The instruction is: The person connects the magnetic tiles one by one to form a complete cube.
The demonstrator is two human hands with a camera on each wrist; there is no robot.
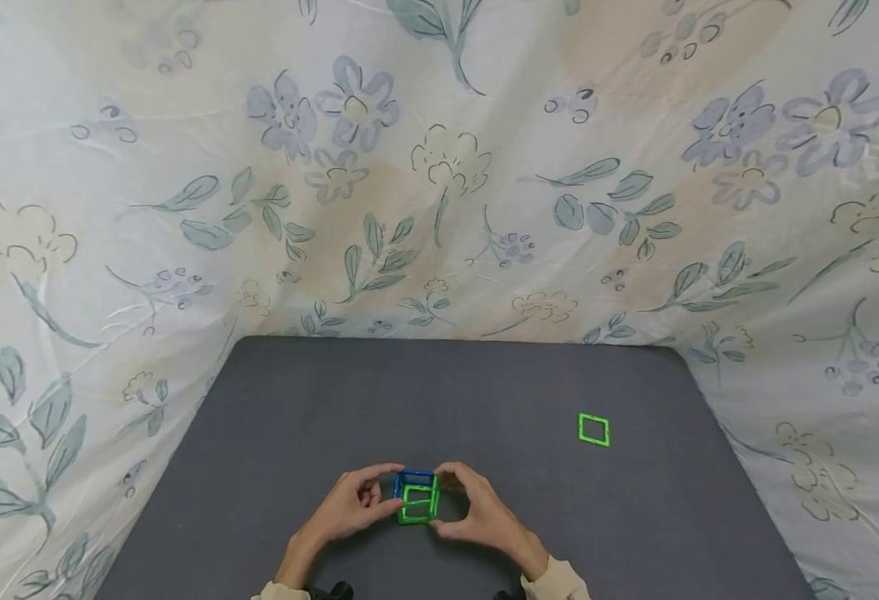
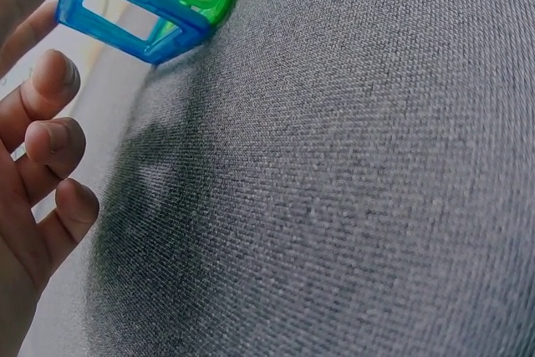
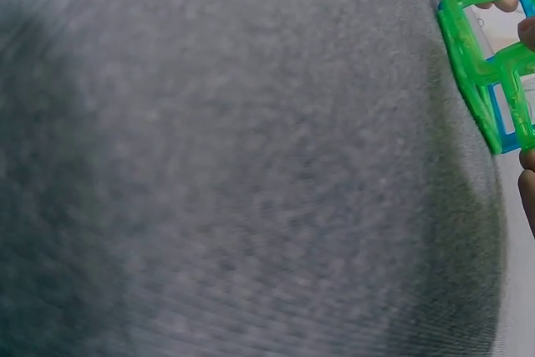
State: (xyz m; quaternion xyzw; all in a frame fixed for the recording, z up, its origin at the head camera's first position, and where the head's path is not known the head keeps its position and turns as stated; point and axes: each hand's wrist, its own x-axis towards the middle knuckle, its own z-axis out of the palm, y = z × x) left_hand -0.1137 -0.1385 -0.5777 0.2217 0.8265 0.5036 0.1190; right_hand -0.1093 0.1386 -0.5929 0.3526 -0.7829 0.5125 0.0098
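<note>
The small box of green and blue frame tiles (image 1: 417, 497) sits on the dark grey surface (image 1: 484, 400) near its front edge, directly btwn both hands, so neither hand has to travel to reach it. Left hand (image 1: 351, 505) is on the box's left side: thumb and forefinger curled in a pinch at the blue tile's upper left corner, other fingers (image 2: 52, 81) loosely bent and off the tiles per the left wrist view. Right hand (image 1: 476, 510) mirrors it on the right side, fingers curled round the top right corner and thumb low at the front; grip is a pinch on the tiles, not spread. Box looks roughly cubic w/ no clear long axis; blue tile lies at the far/top side, green ones face the person and the sides. Can't tell whether every face is closed. One loose green square tile (image 1: 594, 430) lies flat on the surface, well apart, to the right and farther back, so the right hand is plainly nearer to it than the left. Nothing stands btwn that tile and the right hand; open cloth only. Floral sheet (image 1: 439, 167) hangs behind and at both sides of the surface, away from the hands. Right wrist view is blurred, shows only green tile edges (image 3: 485, 64) at the frame's edge.
</note>
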